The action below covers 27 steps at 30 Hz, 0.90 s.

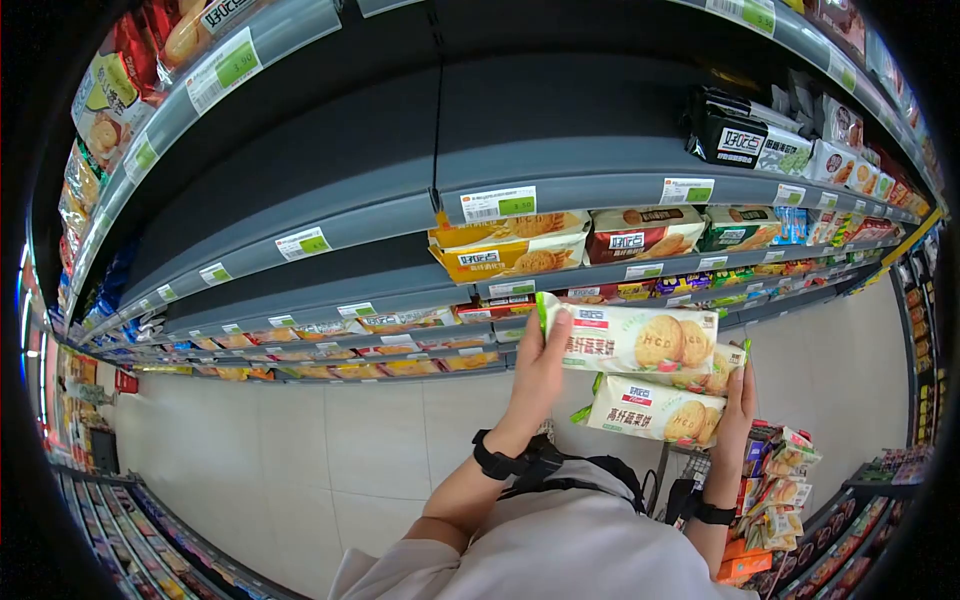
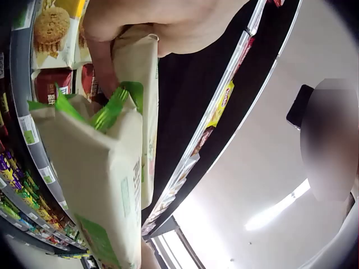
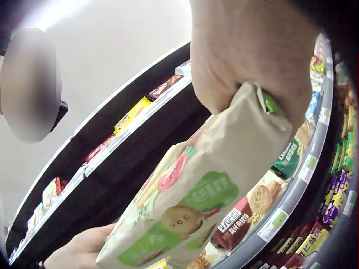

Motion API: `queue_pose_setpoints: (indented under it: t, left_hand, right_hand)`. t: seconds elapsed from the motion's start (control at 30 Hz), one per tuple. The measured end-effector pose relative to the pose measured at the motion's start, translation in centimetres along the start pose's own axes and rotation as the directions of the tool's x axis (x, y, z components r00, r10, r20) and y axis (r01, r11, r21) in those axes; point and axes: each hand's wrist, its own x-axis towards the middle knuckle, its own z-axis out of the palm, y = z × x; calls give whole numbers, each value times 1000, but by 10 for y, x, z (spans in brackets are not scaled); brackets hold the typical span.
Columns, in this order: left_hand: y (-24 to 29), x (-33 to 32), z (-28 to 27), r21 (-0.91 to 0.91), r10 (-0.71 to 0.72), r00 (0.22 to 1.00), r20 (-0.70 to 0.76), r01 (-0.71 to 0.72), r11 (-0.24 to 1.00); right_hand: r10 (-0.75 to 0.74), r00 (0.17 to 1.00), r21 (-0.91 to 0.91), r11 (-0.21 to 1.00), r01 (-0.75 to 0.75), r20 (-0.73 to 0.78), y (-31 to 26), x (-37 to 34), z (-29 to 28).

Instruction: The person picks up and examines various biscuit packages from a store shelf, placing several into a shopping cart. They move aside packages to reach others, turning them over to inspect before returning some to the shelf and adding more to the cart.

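In the head view my left hand (image 1: pixel 538 378) grips the left end of an upper cream-and-green biscuit pack (image 1: pixel 625 340), thumb over its front. My right hand (image 1: pixel 737 405) holds the right ends of a lower matching pack (image 1: pixel 650 410) and of another pack (image 1: pixel 722 370), mostly hidden between these two. Round biscuits are printed on the fronts. From the left wrist, the left hand (image 2: pixel 162 22) curls over one pack (image 2: pixel 147 117), with another pack (image 2: pixel 101 168) nearer the camera. The right wrist view has the right hand (image 3: pixel 252 56) closed round a pack's end (image 3: pixel 224 140).
Grey shelves (image 1: pixel 330 240) curve ahead, with yellow biscuit packs (image 1: pixel 515 248), red packs (image 1: pixel 645 235) and black packs (image 1: pixel 740 140) on them. A cart (image 1: pixel 685 465) stands at the right of the body, several snack packs (image 1: pixel 785 490) piled beside it. Pale tiled floor (image 1: pixel 300 430) lies below.
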Motion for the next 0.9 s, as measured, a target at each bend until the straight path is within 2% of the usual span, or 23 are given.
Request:
queue_pose_setpoints:
  t: [0.1,0.17,0.2,0.23,0.27,0.33,0.4,0.43,0.5,0.57,0.63,0.7,0.73,0.77,0.8,0.83,0.87,0.9]
  left_hand:
    - [1,4,-15,-48,-46,999,-24,45,998]
    - [6,2,-19,-43,-29,1000,-5,29,999]
    - [8,2,-19,-57,-6,1000,-27,5,998]
    - [9,3,-18,-73,13,999,-47,-17,997]
    - [12,3,-16,-82,1,1000,-17,-3,997]
    - [20,1,-15,-221,-54,998,-20,48,974]
    - [21,2,-17,-251,-96,995,5,94,963]
    - [22,3,-17,-280,-132,991,12,130,951]
    - [23,4,-18,-271,-131,989,66,144,952]
    - [22,6,-19,-301,-141,987,83,159,940]
    - [14,11,-25,-302,-143,983,111,170,938]
    - [11,15,-26,-474,-187,966,180,252,844]
    - [17,13,-13,-527,-281,952,118,300,795]
    - [11,16,-18,-523,-284,951,122,304,796]
    - [8,21,-21,-625,-202,892,405,432,650]
    - [7,24,-22,-656,-56,769,636,578,486]
    - [4,19,-21,-684,-187,805,563,581,441]
    - [2,19,-17,-681,-191,802,566,585,440]
  right_hand:
    - [-6,1000,-31,999,6,4,-6,-2,6]
    - [10,1000,-10,1000,-11,-12,-7,-4,8]
    - [16,999,-22,1000,-15,34,-12,-3,9]
    - [4,1000,-32,999,-4,2,-12,-3,8]
    - [-18,1000,-71,997,20,17,-7,-2,8]
    - [-41,999,-116,992,43,16,-12,-5,14]
    - [-145,989,-133,980,148,33,-23,-7,24]
    - [-147,989,-139,979,148,15,-23,-6,20]
    - [-146,986,-155,975,157,76,-18,-7,14]
    - [-159,987,-151,976,159,14,-11,-10,10]
    - [-72,996,-64,995,76,52,-7,-10,3]
    - [-64,998,-46,997,65,27,-12,-13,3]
    - [-53,999,-29,998,53,13,-13,-14,3]
    - [-53,999,-27,998,53,6,-13,-15,1]
    - [-43,999,-20,999,43,-5,-12,-16,0]
    - [-33,999,-14,999,33,-16,-12,-17,-2]
    - [-32,999,-15,999,32,-22,-12,-18,-4]
    - [-26,999,-17,1000,25,-35,-12,-19,-5]
